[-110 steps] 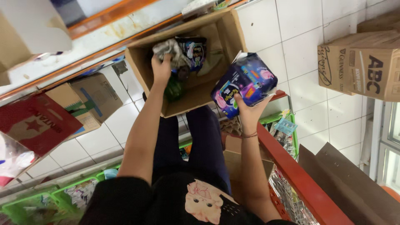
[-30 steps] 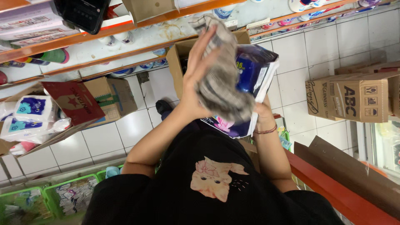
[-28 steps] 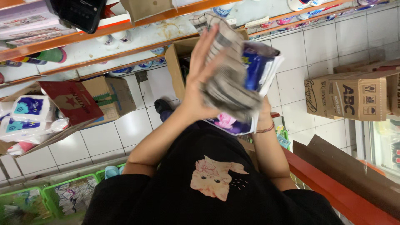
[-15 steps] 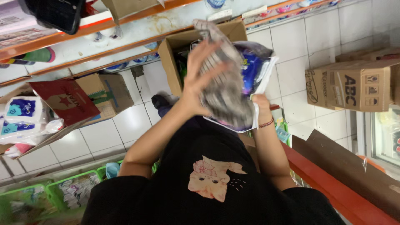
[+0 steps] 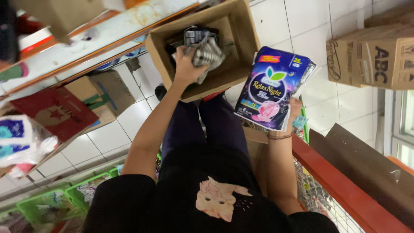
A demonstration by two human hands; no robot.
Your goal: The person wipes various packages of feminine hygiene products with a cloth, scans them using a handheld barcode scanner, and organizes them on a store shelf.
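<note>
Cardboard box [image 5: 241, 47] sits open at upper centre, left hand [image 5: 186, 64] inside it with fingers clamped on a crumpled grey cloth [image 5: 208, 55], while right hand [image 5: 294, 113] pinches a dark blue packet [image 5: 272, 88] that could slip from that thin edge grip.

The person wears a black short-sleeved top [image 5: 181, 190] with a pale pink cartoon cat face [image 5: 217, 200] printed on the front, the cat drawn with small dark eyes and pointed ears. Dark navy trousers [image 5: 207, 125] cover both legs. A thin dark bracelet [image 5: 279, 136] circles the right wrist. The forearms are bare below the sleeves.
</note>
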